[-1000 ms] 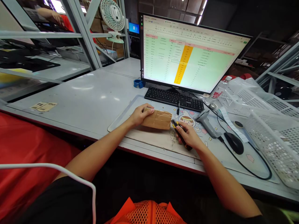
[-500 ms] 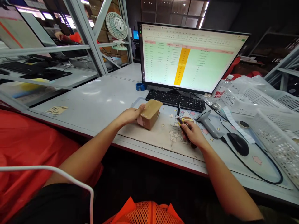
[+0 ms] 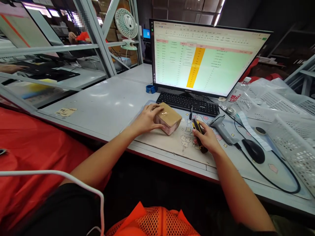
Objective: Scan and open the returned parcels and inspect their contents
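Observation:
A small taped cardboard box [image 3: 170, 115] sits tilted on the desk mat in front of the keyboard. My left hand [image 3: 147, 119] grips its left side, thumb low and fingers over the top edge. In my right hand [image 3: 206, 136] is a black and yellow utility knife [image 3: 199, 129], held just right of the box and pointing toward the keyboard. Whether its blade is out I cannot tell. A pen [image 3: 191, 113] lies beyond the knife. The grey barcode scanner [image 3: 222, 130] rests to the right of my right hand.
Behind the mat stand a black keyboard [image 3: 187, 103] and a monitor [image 3: 206, 59]. A mouse [image 3: 253, 150], a bottle [image 3: 238, 91] and white plastic baskets [image 3: 290, 137] are on the right. A blue tape roll [image 3: 151, 88] lies left of the keyboard. A white cable [image 3: 61, 173] crosses the lower left.
The box has turned and shifted a little to the right. My left hand has moved its fingers over the top edge. The knife is still in my right hand.

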A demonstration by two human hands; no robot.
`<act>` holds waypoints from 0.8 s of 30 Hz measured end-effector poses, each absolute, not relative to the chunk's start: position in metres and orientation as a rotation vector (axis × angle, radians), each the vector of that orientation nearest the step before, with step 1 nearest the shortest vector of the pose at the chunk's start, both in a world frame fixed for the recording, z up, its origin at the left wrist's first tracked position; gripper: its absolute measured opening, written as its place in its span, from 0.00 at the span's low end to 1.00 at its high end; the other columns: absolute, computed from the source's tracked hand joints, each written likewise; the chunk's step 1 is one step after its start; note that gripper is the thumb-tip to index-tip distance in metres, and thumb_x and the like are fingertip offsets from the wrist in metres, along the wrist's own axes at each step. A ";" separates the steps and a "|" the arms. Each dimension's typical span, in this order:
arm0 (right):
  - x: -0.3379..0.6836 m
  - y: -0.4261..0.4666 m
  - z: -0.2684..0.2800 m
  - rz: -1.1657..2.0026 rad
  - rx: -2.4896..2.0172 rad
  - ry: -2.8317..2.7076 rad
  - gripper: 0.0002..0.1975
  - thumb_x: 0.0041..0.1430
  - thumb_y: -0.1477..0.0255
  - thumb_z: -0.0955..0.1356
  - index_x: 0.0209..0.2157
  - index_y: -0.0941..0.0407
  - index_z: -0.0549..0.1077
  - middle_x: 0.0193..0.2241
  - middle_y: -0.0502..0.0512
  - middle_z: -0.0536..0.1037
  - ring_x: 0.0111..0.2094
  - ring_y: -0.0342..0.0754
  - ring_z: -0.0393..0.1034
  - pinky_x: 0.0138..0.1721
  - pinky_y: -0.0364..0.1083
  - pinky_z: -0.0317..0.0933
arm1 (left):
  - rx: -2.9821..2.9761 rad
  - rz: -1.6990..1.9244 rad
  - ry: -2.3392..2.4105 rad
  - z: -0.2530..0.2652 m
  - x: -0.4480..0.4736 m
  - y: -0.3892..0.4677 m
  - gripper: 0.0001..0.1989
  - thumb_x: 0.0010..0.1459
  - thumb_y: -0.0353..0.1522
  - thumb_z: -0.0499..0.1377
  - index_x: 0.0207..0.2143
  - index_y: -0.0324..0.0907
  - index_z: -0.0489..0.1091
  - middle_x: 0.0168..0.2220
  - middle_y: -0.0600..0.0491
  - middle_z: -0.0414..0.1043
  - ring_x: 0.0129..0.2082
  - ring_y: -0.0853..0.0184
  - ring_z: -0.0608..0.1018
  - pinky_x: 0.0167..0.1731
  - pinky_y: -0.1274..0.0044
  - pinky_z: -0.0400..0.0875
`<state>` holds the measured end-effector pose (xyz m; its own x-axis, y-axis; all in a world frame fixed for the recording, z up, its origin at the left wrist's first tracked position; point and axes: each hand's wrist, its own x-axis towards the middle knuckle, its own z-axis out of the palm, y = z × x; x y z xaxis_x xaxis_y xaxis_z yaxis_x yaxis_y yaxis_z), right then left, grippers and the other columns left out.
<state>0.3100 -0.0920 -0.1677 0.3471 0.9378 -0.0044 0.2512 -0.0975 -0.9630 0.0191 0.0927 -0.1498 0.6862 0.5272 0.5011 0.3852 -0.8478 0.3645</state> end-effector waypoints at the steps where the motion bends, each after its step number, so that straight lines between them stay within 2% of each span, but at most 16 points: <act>1: 0.310 -0.092 -0.168 0.837 -1.597 -1.098 0.40 0.57 0.56 0.74 0.68 0.51 0.66 0.32 0.53 0.76 0.21 0.50 0.73 0.21 0.52 0.72 | 2.675 0.975 0.792 -0.151 0.020 0.084 0.38 0.51 0.46 0.76 0.61 0.46 0.72 0.61 0.40 0.68 0.61 0.44 0.72 0.62 0.50 0.69; 3: 0.310 -0.093 -0.166 0.868 -1.596 -1.118 0.41 0.57 0.55 0.74 0.70 0.50 0.64 0.31 0.52 0.76 0.22 0.50 0.73 0.22 0.51 0.72 | 2.660 1.112 0.810 -0.155 0.019 0.069 0.27 0.56 0.46 0.74 0.53 0.45 0.76 0.54 0.42 0.70 0.54 0.48 0.75 0.58 0.53 0.73; 4: 0.309 -0.093 -0.166 0.897 -1.584 -1.134 0.42 0.58 0.55 0.73 0.71 0.50 0.63 0.31 0.52 0.76 0.22 0.50 0.73 0.22 0.51 0.72 | 2.639 1.170 0.772 -0.158 0.018 0.064 0.24 0.56 0.47 0.73 0.50 0.45 0.76 0.55 0.43 0.70 0.55 0.48 0.75 0.58 0.53 0.73; 6: 0.307 -0.094 -0.164 0.948 -1.557 -1.166 0.43 0.58 0.56 0.73 0.73 0.49 0.61 0.30 0.50 0.75 0.21 0.48 0.72 0.23 0.50 0.72 | 2.566 1.248 0.639 -0.168 0.016 0.060 0.25 0.55 0.50 0.74 0.46 0.45 0.75 0.63 0.42 0.64 0.64 0.45 0.68 0.63 0.52 0.68; 8: 0.306 -0.095 -0.163 0.975 -1.546 -1.183 0.45 0.58 0.57 0.73 0.74 0.49 0.60 0.29 0.48 0.74 0.21 0.48 0.72 0.23 0.50 0.72 | 2.446 1.247 0.530 -0.179 0.016 0.060 0.28 0.55 0.50 0.73 0.50 0.46 0.72 0.71 0.41 0.55 0.71 0.44 0.62 0.66 0.53 0.65; 9: 0.306 -0.096 -0.163 0.980 -1.546 -1.184 0.46 0.58 0.57 0.74 0.74 0.49 0.60 0.28 0.48 0.74 0.21 0.48 0.71 0.24 0.50 0.72 | 2.380 1.224 0.502 -0.184 0.017 0.060 0.30 0.56 0.48 0.73 0.54 0.46 0.70 0.71 0.40 0.55 0.70 0.45 0.64 0.65 0.55 0.67; 11: 0.308 -0.096 -0.164 0.982 -1.546 -1.188 0.46 0.58 0.58 0.74 0.75 0.49 0.59 0.28 0.47 0.74 0.21 0.47 0.71 0.23 0.49 0.71 | 2.303 1.178 0.457 -0.192 0.017 0.059 0.36 0.58 0.44 0.73 0.63 0.48 0.64 0.66 0.40 0.64 0.65 0.50 0.72 0.62 0.58 0.71; 13: 0.312 -0.096 -0.164 0.981 -1.540 -1.210 0.45 0.59 0.58 0.74 0.75 0.48 0.60 0.29 0.48 0.75 0.21 0.47 0.70 0.23 0.49 0.70 | 2.334 1.147 0.356 -0.196 0.015 0.055 0.39 0.59 0.39 0.73 0.68 0.50 0.60 0.62 0.41 0.69 0.62 0.52 0.75 0.61 0.59 0.73; 16: 0.316 -0.097 -0.162 0.983 -1.524 -1.286 0.43 0.60 0.57 0.74 0.74 0.47 0.61 0.30 0.49 0.76 0.22 0.46 0.70 0.23 0.47 0.69 | 2.457 1.120 0.142 -0.194 0.011 0.048 0.36 0.63 0.33 0.69 0.70 0.54 0.61 0.64 0.42 0.67 0.65 0.52 0.72 0.64 0.58 0.71; 19: 0.316 -0.098 -0.156 0.957 -1.536 -1.366 0.41 0.62 0.57 0.73 0.74 0.47 0.62 0.31 0.49 0.77 0.22 0.47 0.71 0.21 0.46 0.67 | 2.477 1.145 0.084 -0.192 0.009 0.046 0.37 0.64 0.31 0.68 0.71 0.57 0.59 0.65 0.43 0.67 0.66 0.54 0.72 0.64 0.59 0.73; 24: 0.313 -0.103 -0.146 0.905 -1.585 -1.431 0.40 0.62 0.59 0.72 0.73 0.48 0.63 0.32 0.50 0.78 0.22 0.46 0.70 0.21 0.45 0.66 | 2.449 1.160 0.046 -0.193 0.009 0.048 0.38 0.63 0.29 0.69 0.71 0.56 0.60 0.64 0.43 0.68 0.66 0.55 0.73 0.63 0.61 0.74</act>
<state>0.3134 -0.1030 -0.1457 0.1047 0.9945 0.0038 0.4228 -0.0411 -0.9053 0.0090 0.0478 -0.1931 0.6500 0.2081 0.7309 -0.1498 -0.9078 0.3918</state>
